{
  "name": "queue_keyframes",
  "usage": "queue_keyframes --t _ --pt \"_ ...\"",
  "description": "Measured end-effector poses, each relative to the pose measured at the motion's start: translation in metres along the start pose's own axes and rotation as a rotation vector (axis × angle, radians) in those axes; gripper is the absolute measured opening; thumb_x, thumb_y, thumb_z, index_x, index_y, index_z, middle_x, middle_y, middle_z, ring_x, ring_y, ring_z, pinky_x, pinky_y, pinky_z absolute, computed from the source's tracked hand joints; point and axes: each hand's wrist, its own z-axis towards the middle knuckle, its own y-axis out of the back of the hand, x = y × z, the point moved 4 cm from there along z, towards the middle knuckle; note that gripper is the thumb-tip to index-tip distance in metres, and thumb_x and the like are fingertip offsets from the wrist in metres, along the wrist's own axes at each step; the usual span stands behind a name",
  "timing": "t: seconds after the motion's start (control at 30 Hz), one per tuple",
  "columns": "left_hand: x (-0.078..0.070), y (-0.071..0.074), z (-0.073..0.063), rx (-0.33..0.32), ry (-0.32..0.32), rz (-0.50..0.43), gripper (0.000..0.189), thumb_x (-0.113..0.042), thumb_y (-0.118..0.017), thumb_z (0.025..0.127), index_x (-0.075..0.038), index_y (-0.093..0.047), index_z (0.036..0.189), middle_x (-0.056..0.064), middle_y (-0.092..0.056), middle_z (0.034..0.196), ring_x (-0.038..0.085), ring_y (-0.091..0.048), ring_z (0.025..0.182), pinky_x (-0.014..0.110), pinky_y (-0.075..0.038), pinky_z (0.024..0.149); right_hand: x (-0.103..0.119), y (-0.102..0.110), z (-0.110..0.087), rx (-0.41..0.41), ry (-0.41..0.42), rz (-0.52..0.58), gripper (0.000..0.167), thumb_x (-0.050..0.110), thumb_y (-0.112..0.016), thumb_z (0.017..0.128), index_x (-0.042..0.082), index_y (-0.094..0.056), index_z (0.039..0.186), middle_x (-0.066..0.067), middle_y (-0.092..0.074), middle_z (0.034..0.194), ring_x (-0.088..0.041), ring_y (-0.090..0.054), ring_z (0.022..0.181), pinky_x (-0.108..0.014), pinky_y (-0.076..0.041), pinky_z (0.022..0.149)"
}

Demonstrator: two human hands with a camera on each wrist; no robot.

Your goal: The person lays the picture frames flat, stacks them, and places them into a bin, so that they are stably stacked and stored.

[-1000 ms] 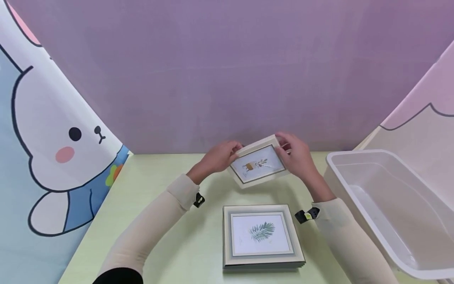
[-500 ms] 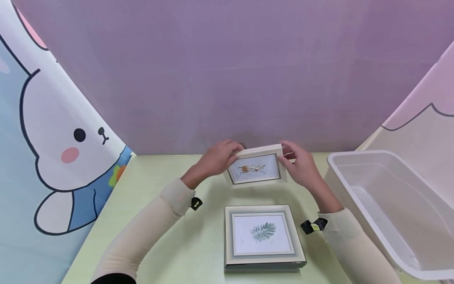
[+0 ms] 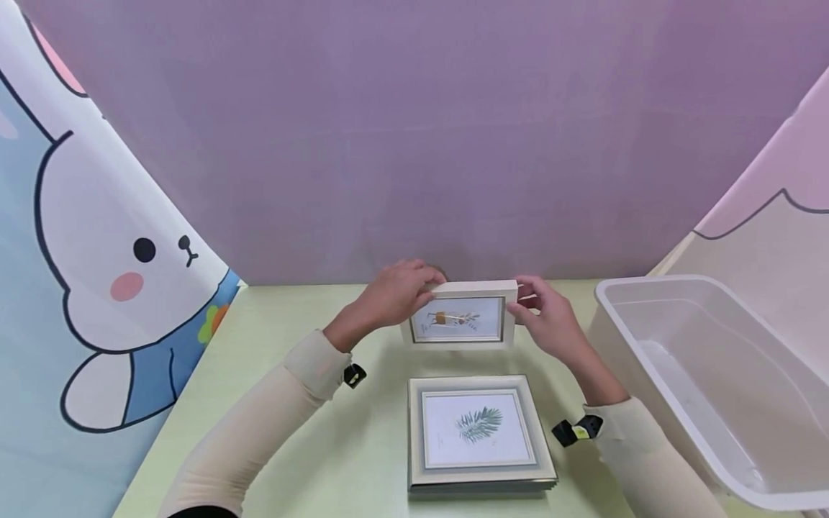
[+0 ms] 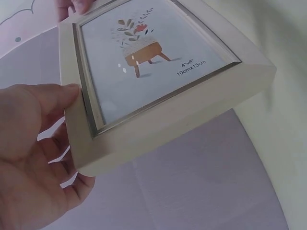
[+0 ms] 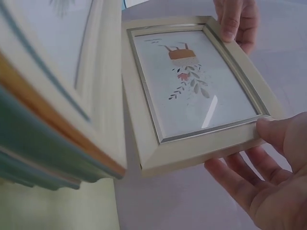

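A frame is held up by its two short ends.
One end is pinched by the left hand and the other by the right hand. Both thumbs are pressed on the front, and the other fingers are bent behind, closed to the frame's thickness. The frame is lifted over the worktop, near the wall. Part of the right wrist view is blocked by a pile of frames. A tub is set at the right.
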Motion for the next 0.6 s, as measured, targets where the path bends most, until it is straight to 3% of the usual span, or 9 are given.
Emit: queue_keyframes --t 0.3,0.6 --pt "-0.0027 0.0041 0.0011 0.031 -0.003 -0.025 0.029 -0.021 -0.065 0.101 -0.014 -0.069 0.129 0.001 -0.07 0.127 0.022 -0.062 0.118 0.042 -0.051 0.104 -0.0006 0.0026 0.0009 -0.062 0.052 0.061 0.044 -0.002 -0.071 0.092 -0.001 -0.056 0.133 -0.02 -0.064 0.107 -0.013 -0.07 0.09 -0.017 -0.058 0.066" --pt "0.0003 0.002 0.0015 0.037 0.031 -0.056 0.028 -0.021 -0.067 0.1 -0.013 -0.07 0.127 0.002 -0.069 0.128 0.022 -0.062 0.12 0.042 -0.05 0.106 -0.0045 0.0008 0.0043 -0.046 0.045 0.094 0.042 -0.002 -0.071 0.092 -0.001 -0.057 0.132 -0.021 -0.063 0.107 -0.025 -0.069 0.095 -0.017 -0.059 0.069"
